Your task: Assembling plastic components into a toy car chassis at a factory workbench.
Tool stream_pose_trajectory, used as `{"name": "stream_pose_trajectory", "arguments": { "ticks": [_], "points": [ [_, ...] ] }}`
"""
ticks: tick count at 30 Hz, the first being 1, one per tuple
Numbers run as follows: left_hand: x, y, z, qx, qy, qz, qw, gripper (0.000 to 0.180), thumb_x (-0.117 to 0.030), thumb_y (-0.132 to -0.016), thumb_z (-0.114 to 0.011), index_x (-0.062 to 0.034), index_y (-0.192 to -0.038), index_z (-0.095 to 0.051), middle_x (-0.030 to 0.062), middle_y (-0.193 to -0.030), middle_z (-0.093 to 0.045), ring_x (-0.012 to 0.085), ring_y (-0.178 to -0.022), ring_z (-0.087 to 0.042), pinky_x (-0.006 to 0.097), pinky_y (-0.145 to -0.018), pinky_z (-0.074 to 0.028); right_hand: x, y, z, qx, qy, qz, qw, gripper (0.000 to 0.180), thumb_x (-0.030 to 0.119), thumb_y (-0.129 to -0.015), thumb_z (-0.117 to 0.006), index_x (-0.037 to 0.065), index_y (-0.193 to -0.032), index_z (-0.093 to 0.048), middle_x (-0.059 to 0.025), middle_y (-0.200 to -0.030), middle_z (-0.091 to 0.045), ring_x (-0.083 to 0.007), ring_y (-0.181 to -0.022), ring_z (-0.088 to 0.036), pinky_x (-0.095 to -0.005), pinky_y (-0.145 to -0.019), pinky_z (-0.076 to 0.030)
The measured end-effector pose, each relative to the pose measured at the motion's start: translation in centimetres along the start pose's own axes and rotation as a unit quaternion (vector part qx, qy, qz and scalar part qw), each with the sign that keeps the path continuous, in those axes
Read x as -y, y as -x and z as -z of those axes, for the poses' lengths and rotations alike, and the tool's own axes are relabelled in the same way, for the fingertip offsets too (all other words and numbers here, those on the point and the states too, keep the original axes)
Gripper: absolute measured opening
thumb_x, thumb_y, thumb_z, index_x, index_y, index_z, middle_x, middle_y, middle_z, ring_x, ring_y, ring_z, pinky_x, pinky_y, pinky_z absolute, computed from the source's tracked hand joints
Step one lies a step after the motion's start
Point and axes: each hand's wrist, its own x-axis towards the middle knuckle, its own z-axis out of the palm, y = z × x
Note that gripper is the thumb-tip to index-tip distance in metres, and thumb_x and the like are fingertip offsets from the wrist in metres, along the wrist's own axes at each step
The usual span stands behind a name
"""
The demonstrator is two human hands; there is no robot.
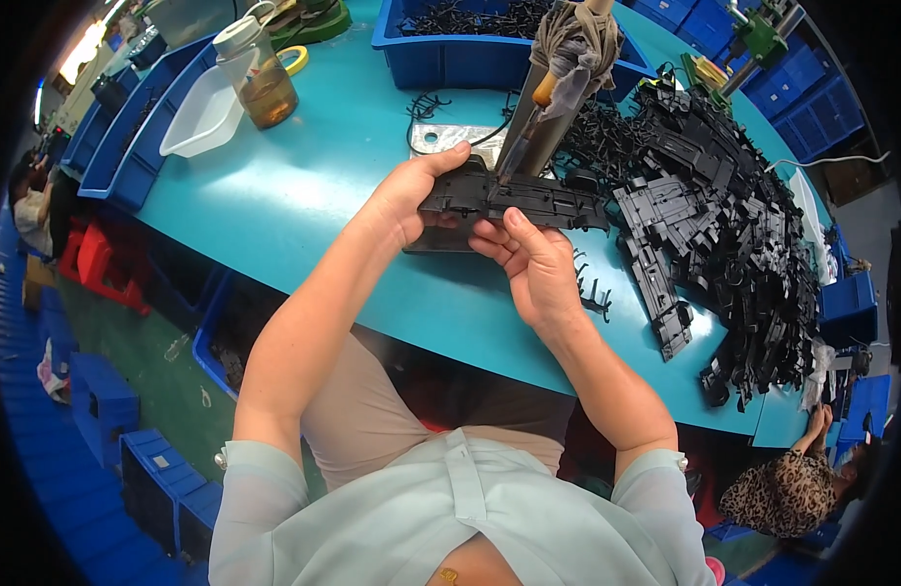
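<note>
Between my two hands is a long black plastic part [538, 201], shaped like a toy vehicle chassis. My left hand [415, 193] grips its left end, thumb on top. From the near side, my right hand [536, 262] holds its middle between thumb and fingers. A thin-tipped tool resembling a soldering iron [524, 132] slants down to the part; whether the tip touches it I cannot tell. A metal post [542, 140] carries this tool, with grey cloth [577, 44] wrapped at the top. Behind my left hand lies a metal base plate [450, 137].
A large heap of similar black parts [704, 225] covers the table's right side. Small black branched pieces [595, 293] lie near my right hand. A blue bin [421, 59] of black pieces stands behind. A jar of brown liquid [260, 83] and a white tray [204, 112] stand left.
</note>
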Motion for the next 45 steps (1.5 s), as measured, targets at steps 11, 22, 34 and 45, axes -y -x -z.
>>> {"name": "stream_pose_trajectory", "arguments": {
  "ticks": [11,22,34,45],
  "points": [
    [0.1,-0.2,0.5,0.023,-0.002,0.005,1.0,0.031,-0.042,-0.09,-0.057,-0.011,-0.093,-0.063,0.0028,-0.082,-0.068,0.0118,-0.063,-0.061,0.027,-0.051,-0.043,0.1,0.1,-0.4,0.001,-0.002,0.004,1.0,0.02,0.017,-0.091,-0.061,0.0,-0.101,-0.059,-0.0086,-0.096,-0.064,-0.0199,-0.09,-0.065,-0.0371,-0.082,-0.057],
    [0.3,-0.5,0.6,0.015,-0.002,0.008,1.0,0.029,-0.042,-0.089,-0.058,-0.0142,-0.096,-0.062,0.0017,-0.084,-0.067,0.0115,-0.071,-0.063,0.03,-0.058,-0.047,0.3,0.1,-0.7,0.001,-0.001,0.009,1.0,0.019,0.016,-0.09,-0.062,0.0,-0.1,-0.059,-0.0078,-0.094,-0.063,-0.0203,-0.09,-0.065,-0.0366,-0.081,-0.057],
    [0.5,-0.5,0.6,0.027,0.012,0.002,1.0,0.029,-0.042,-0.09,-0.057,-0.0138,-0.096,-0.062,0.0016,-0.085,-0.067,0.0116,-0.071,-0.063,0.029,-0.059,-0.047,0.3,0.0,-0.6,0.006,0.007,0.011,1.0,0.02,0.015,-0.089,-0.064,-0.001,-0.1,-0.058,-0.0067,-0.093,-0.061,-0.0202,-0.087,-0.065,-0.036,-0.079,-0.058],
    [0.0,0.2,0.4,0.014,-0.013,0.005,1.0,0.029,-0.041,-0.09,-0.057,-0.0134,-0.095,-0.062,0.0016,-0.082,-0.067,0.0116,-0.067,-0.062,0.029,-0.054,-0.044,0.3,0.1,-0.5,0.005,0.002,0.007,1.0,0.021,0.015,-0.089,-0.064,-0.001,-0.102,-0.058,-0.0069,-0.093,-0.062,-0.0208,-0.087,-0.065,-0.0369,-0.078,-0.058]
  ]
}}
